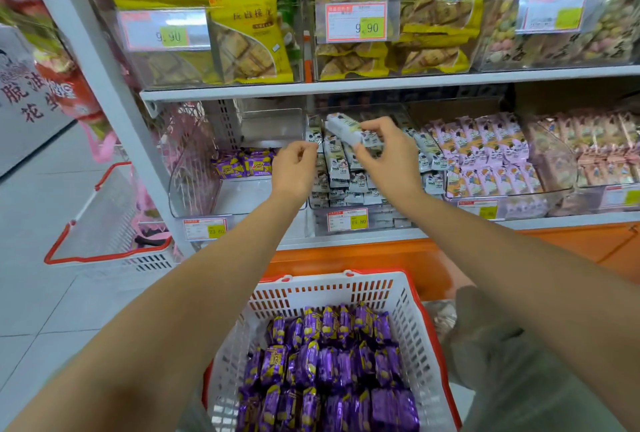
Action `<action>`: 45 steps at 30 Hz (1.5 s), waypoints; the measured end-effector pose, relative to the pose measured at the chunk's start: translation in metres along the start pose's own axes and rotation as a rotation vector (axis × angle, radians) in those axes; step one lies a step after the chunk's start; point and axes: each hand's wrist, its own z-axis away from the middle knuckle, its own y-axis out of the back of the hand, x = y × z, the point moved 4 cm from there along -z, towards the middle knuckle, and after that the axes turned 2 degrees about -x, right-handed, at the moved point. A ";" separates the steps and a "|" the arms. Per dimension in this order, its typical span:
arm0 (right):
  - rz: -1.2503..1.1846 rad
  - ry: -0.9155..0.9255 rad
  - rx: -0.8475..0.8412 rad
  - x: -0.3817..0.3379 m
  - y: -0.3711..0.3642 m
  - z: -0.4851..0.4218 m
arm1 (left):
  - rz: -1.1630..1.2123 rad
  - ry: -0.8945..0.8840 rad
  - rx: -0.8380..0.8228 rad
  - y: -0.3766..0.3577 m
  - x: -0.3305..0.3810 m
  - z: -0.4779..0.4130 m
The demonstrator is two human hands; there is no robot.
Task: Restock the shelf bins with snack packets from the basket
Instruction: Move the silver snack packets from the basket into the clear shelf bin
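a: where's the packet now?

b: the grey-white snack packet point(346, 132) is up in the air over the middle bin point(391, 222), tilted, above rows of the same kind. the right hand point(384, 154) grasps it by one end, fingers and thumb curled round it

a: and the other hand?

b: the left hand point(296, 168) is just beside it, by the bin's left edge, fingers curled in. whether it pinches anything i cannot tell

a: the basket?

b: the white basket point(408, 310) sits low in front, packed with purple packets point(332, 369). those look like a match for the few purple ones point(242, 163) in the left bin point(194, 189), which is mostly bare

a: what could go wrong?

b: i'd judge the end grip is weak, so the packet could swing and land crosswise on the rows, or slide off towards the divider between the bins. and with the bins side by side, a purple packet could easily end up in the grey-white bin
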 end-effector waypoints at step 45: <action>-0.122 0.181 0.203 -0.015 -0.012 -0.002 | 0.001 0.115 -0.124 0.000 -0.009 -0.019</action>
